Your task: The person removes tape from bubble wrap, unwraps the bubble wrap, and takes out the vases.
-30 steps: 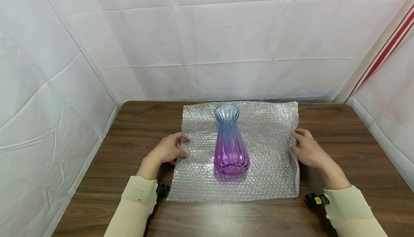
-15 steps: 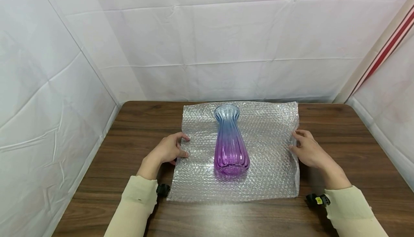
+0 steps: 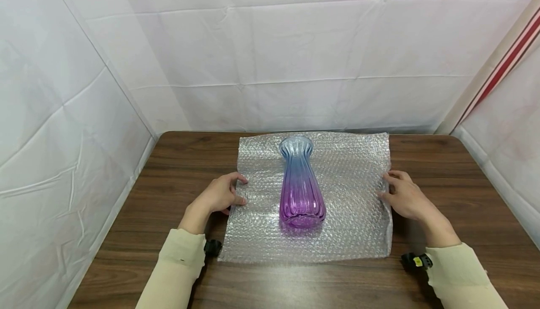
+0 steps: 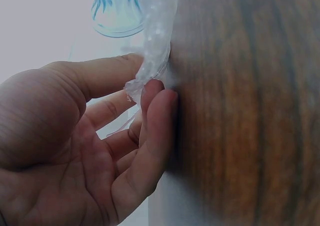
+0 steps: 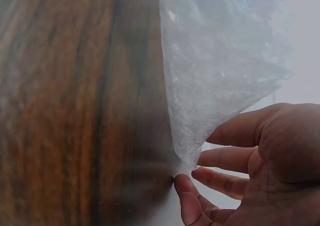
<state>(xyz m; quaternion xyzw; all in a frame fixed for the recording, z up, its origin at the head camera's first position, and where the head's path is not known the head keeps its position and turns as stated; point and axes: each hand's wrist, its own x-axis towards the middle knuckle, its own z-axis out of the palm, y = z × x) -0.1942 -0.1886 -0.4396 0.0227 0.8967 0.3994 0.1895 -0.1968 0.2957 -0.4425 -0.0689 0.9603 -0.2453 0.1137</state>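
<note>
A ribbed glass vase [image 3: 301, 182], blue at the neck and purple at the base, lies on its side on a sheet of bubble wrap [image 3: 261, 238]. My left hand [image 3: 217, 194] pinches the sheet's left edge; in the left wrist view the wrap's edge [image 4: 155, 50] runs between the thumb and fingers of that hand [image 4: 85, 136]. On the other side my right hand [image 3: 407, 199] pinches the right edge, and the right wrist view shows the wrap [image 5: 210, 60] between thumb and fingers of the hand [image 5: 260, 161]. Neither hand touches the vase.
The sheet lies on a brown wooden table [image 3: 139, 224]. White cloth walls [image 3: 295, 56] stand behind the table and on both sides. At the right corner runs a red stripe [image 3: 506, 65]. A small black device [image 3: 213, 248] is at my left wrist.
My right hand has shifted slightly to the right, and the wrap's right edge with it. The left hand and the vase look unmoved.
</note>
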